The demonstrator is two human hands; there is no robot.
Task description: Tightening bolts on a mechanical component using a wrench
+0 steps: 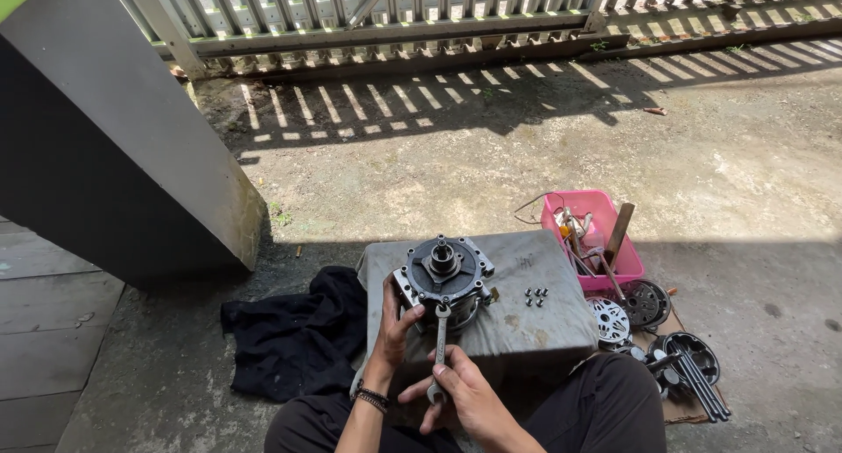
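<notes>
A round dark metal compressor-like part (445, 273) with a central hub stands on a grey block (517, 326) in front of me. My left hand (395, 317) rests against the part's left side, steadying it. My right hand (456, 392) grips the lower end of a silver spanner (439, 339), whose head sits at the part's front edge. Several small dark bolts (535, 296) lie loose on the block to the right of the part.
A pink plastic tub (624, 258) of tools stands at the block's right. Round metal discs (645, 304), a silver disc (608, 320) and long rods (702, 385) lie on cardboard beside it. A black cloth (294, 339) lies left. A large grey pillar (123, 146) stands at left.
</notes>
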